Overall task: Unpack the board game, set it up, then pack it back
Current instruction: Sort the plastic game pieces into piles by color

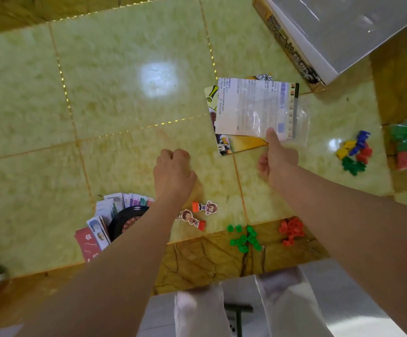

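Our right hand [279, 154] pinches the clear bag [299, 122] by its near edge, over the right part of the rule sheet [241, 105]. Our left hand [173, 171], to the near-left of the sheet, is clenched, with nothing seen inside. The colored pieces [354, 152] lie right of the sheet, nearer to the right hand.

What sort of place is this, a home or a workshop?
Likely a home, though not certain: a glossy green stone-patterned table with board game cards and plastic tokens spread out, and a grey floor beneath.
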Action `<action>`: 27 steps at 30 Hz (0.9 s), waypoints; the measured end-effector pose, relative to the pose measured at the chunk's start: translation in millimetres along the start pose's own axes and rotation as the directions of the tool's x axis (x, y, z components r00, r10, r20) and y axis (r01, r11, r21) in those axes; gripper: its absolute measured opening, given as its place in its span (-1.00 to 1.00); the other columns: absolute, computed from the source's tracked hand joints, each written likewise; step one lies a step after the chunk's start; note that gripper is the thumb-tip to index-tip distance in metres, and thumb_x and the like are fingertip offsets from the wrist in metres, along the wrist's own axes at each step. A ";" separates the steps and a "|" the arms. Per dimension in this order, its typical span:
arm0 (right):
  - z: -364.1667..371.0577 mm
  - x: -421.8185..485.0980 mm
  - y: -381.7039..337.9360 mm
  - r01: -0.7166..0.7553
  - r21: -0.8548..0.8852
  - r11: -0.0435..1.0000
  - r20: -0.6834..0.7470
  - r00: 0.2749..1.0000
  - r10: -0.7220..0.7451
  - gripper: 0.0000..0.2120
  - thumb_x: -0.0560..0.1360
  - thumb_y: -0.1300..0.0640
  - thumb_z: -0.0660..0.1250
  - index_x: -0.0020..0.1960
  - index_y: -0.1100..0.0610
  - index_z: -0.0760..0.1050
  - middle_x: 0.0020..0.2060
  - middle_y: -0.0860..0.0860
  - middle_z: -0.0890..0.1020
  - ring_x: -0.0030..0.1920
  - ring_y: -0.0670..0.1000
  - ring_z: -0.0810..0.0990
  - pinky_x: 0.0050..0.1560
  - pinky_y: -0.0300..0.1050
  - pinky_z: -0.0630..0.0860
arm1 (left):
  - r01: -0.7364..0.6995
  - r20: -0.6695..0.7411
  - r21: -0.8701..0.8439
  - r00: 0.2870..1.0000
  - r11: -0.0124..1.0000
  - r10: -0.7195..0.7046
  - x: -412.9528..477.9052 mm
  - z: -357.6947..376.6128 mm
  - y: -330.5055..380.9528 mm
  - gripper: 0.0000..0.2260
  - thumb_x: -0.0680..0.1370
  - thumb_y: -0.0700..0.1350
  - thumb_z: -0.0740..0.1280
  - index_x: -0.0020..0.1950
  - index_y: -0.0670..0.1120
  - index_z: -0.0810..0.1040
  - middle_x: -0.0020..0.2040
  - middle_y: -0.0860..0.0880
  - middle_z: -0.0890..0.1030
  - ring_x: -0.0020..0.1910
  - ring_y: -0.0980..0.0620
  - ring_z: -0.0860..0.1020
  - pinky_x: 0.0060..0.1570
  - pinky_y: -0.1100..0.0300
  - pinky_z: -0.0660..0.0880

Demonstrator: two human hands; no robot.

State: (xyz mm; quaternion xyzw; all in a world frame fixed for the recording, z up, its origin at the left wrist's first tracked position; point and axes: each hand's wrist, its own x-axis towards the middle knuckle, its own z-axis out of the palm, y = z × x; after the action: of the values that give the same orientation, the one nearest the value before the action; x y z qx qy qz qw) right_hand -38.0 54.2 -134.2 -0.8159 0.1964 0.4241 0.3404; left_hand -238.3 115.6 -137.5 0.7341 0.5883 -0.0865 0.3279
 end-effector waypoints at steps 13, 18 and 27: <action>30.1 -79.6 94.0 0.784 -0.618 0.064 0.700 0.585 -0.410 -0.40 0.36 -0.04 0.50 0.26 0.01 0.27 0.14 -0.02 0.35 0.08 0.01 0.44 -0.13 -0.10 0.43 | -0.066 0.122 0.490 0.992 0.869 0.006 -89.9 8.4 -64.4 -0.32 0.32 0.22 0.43 0.31 -0.03 0.26 0.35 -0.10 0.19 0.37 -0.15 0.16 0.39 -0.15 0.11; 42.0 -89.2 132.0 0.664 -0.703 -0.253 0.706 0.609 -0.362 -0.09 0.25 -0.12 0.56 0.39 0.07 0.11 0.24 0.10 0.23 0.23 0.12 0.28 0.02 -0.04 0.47 | -0.131 0.049 0.552 0.991 0.824 0.125 -105.6 16.4 -98.9 -0.41 0.39 0.03 0.42 0.32 -0.01 0.22 0.35 -0.08 0.23 0.40 -0.12 0.18 0.39 -0.15 0.14; 64.2 -91.0 152.9 0.738 -0.675 -0.006 0.636 0.578 -0.511 -0.42 0.38 0.39 0.40 0.30 0.05 0.29 0.16 0.10 0.31 0.13 0.06 0.33 0.05 -0.08 0.49 | -0.184 0.018 0.524 0.979 0.831 0.204 -98.7 1.3 -131.7 -0.30 0.40 -0.02 0.40 0.45 -0.07 0.15 0.44 -0.07 0.19 0.50 -0.10 0.07 0.50 -0.12 -0.10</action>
State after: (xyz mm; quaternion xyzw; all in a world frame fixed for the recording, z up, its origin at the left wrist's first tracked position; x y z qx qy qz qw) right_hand -218.2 -2.2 -144.8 -0.8005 -0.4967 0.3355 -0.0011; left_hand -388.1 47.5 -137.8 0.8528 0.4712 -0.1955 0.1115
